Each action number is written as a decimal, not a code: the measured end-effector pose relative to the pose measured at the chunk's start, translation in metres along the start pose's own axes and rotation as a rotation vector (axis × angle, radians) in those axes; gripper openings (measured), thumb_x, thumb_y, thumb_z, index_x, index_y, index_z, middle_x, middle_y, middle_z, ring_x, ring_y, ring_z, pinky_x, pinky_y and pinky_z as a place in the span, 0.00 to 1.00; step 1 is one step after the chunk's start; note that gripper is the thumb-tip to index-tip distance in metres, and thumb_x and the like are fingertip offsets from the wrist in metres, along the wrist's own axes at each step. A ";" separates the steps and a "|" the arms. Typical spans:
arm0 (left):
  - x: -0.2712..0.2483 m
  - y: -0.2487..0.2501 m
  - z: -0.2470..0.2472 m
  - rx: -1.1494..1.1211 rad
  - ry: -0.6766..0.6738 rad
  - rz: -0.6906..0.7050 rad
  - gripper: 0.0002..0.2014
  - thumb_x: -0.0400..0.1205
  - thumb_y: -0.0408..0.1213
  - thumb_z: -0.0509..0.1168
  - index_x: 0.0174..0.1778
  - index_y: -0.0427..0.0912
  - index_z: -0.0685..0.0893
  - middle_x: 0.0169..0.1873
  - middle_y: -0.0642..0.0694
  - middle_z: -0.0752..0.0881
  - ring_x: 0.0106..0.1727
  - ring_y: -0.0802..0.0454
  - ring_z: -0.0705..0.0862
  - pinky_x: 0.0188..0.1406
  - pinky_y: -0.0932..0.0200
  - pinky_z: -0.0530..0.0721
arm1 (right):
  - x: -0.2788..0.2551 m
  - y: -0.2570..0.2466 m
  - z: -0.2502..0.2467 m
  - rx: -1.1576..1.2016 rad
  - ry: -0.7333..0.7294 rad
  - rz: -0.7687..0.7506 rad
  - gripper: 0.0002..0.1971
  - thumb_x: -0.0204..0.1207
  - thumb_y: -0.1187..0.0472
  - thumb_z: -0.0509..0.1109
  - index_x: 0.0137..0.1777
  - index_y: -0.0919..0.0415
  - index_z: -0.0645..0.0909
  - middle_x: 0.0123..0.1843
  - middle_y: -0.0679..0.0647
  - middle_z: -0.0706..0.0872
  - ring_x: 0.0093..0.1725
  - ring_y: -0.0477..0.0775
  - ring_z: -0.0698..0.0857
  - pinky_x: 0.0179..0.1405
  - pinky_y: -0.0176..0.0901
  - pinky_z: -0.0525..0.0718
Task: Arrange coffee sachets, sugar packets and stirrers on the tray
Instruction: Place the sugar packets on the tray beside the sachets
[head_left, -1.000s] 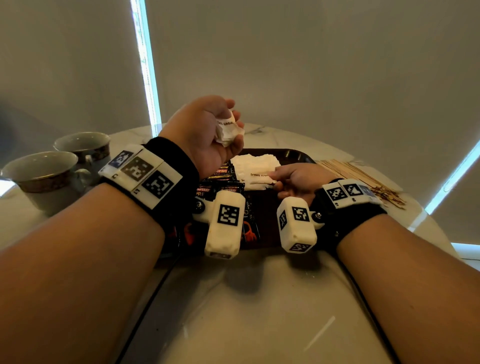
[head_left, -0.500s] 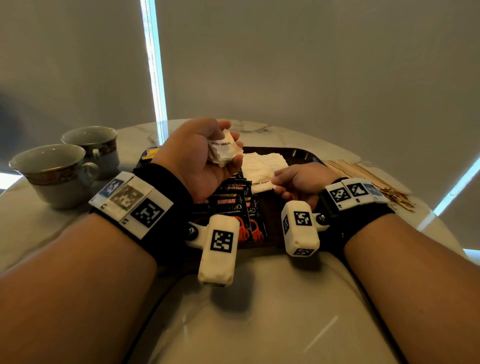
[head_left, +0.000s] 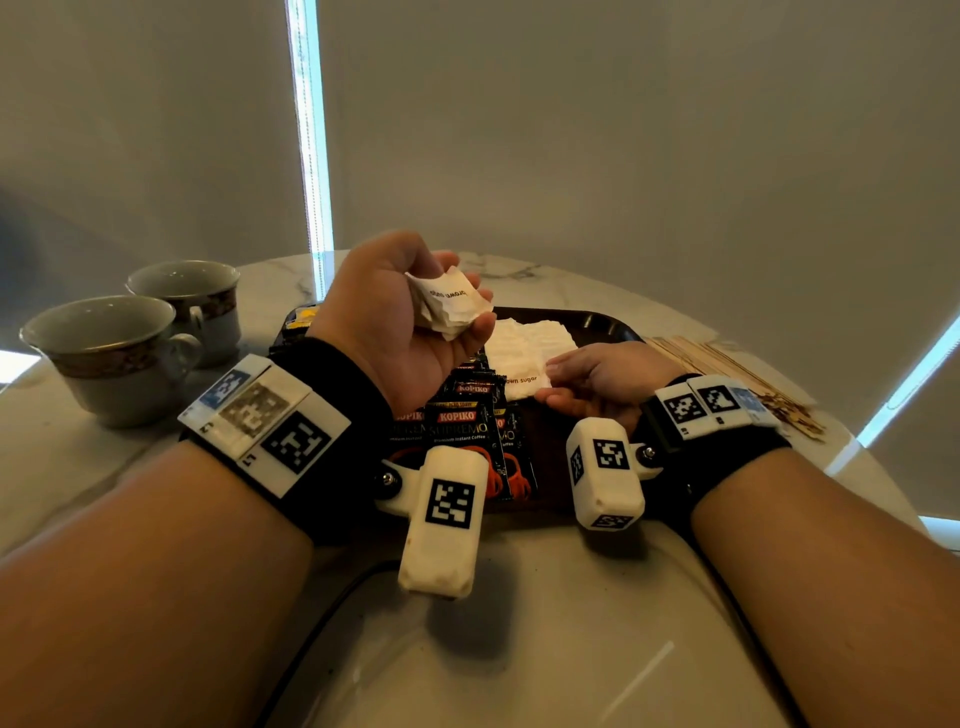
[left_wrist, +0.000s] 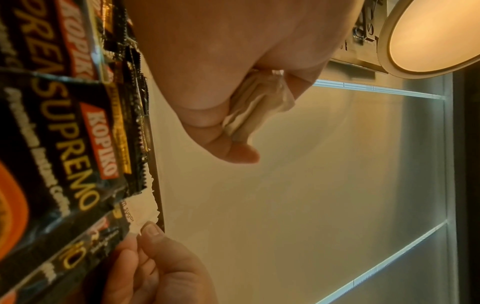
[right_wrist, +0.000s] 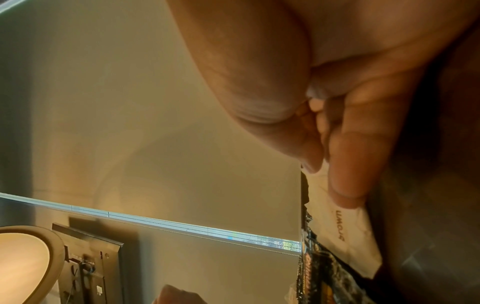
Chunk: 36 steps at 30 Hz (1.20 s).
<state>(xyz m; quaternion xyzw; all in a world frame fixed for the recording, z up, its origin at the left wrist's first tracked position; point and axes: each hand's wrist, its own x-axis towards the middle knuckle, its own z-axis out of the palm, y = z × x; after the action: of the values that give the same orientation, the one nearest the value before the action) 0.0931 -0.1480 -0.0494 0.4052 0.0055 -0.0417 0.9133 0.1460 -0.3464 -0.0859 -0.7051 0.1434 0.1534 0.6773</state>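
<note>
My left hand (head_left: 395, 322) is raised over the tray (head_left: 597, 325), palm turned up, fingers and thumb curled round a bunch of crumpled white sugar packets (head_left: 451, 306); the left wrist view shows several folded together in that grip. My right hand (head_left: 597, 382) is down low at about three o'clock from the left, thumb and forefinger pinching the near corner of a sugar packet lying flat (head_left: 524, 382) on the tray, its "brown sugar" print showing. That packet belongs to a white layer of sugar packets (head_left: 530, 345) spread across the middle of the tray.

Coffee sachets (head_left: 462, 423), black with red Kopiko labels, sit fanned and overlapping on the tray's near-left part, at six o'clock from my raised hand, and their edge touches the pinched packet. A yellow-marked sachet (head_left: 301, 317) peeks out at the tray's far-left corner.

The stirrers (head_left: 727, 371) are off the tray, a wooden bundle on the marble table (head_left: 519, 649) at three o'clock, just beyond my right wrist. Two cups (head_left: 119, 353) stand at nine o'clock, side by side, well apart from the tray.
</note>
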 end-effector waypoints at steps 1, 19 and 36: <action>0.000 0.000 0.000 -0.012 0.002 0.001 0.13 0.80 0.31 0.53 0.53 0.35 0.81 0.51 0.33 0.82 0.46 0.41 0.85 0.34 0.53 0.86 | 0.000 0.000 0.000 0.001 0.000 0.001 0.09 0.83 0.71 0.67 0.62 0.70 0.80 0.44 0.65 0.89 0.30 0.51 0.91 0.23 0.35 0.87; 0.001 -0.003 0.002 0.088 0.056 -0.024 0.14 0.89 0.28 0.55 0.67 0.39 0.80 0.62 0.33 0.82 0.56 0.32 0.86 0.43 0.42 0.94 | -0.005 -0.002 -0.003 0.060 -0.087 -0.013 0.12 0.85 0.55 0.67 0.55 0.67 0.80 0.47 0.66 0.88 0.38 0.61 0.93 0.31 0.45 0.92; -0.004 -0.007 0.004 0.258 0.039 0.065 0.07 0.86 0.29 0.67 0.55 0.45 0.84 0.46 0.41 0.91 0.31 0.50 0.91 0.24 0.60 0.83 | -0.054 -0.022 0.007 0.070 -0.338 -0.431 0.21 0.71 0.43 0.75 0.53 0.60 0.82 0.39 0.53 0.83 0.32 0.48 0.79 0.25 0.37 0.72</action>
<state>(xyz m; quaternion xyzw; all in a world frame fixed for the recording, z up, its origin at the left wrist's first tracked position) 0.0884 -0.1555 -0.0519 0.5200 0.0048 -0.0044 0.8542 0.1053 -0.3392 -0.0442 -0.6601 -0.1197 0.1160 0.7324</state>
